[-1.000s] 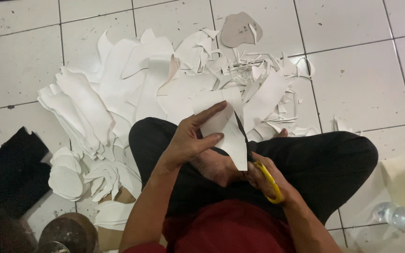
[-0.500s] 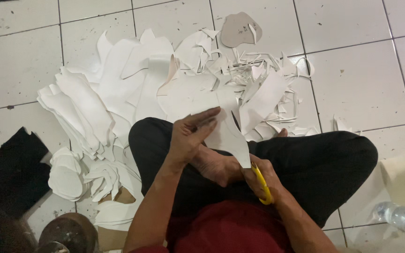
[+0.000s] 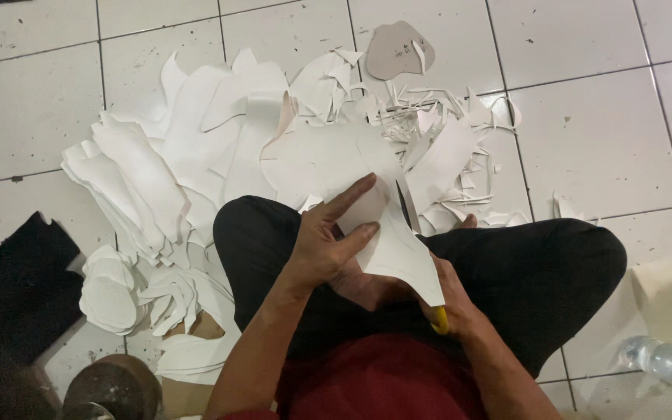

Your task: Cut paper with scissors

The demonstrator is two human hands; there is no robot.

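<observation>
I sit cross-legged on a white tiled floor in black trousers. My left hand (image 3: 328, 241) grips a white sheet piece (image 3: 398, 249) held over my lap, thumb on top and fingers spread along its edge. My right hand (image 3: 449, 299) is mostly hidden under that piece and is closed on yellow-handled scissors (image 3: 410, 210), whose dark blades stick up past the sheet's far edge. Only a bit of the yellow handle shows near my wrist.
A big heap of white cut shapes and scraps (image 3: 219, 148) lies ahead and to the left. A grey-brown template (image 3: 398, 48) rests beyond it. Black material (image 3: 17, 280) and a round metal weight (image 3: 114, 385) are at lower left, a plastic bottle (image 3: 663, 359) at lower right.
The white piece has turned in my left hand, and the scissors have moved forward along it; less of the yellow handle shows now.
</observation>
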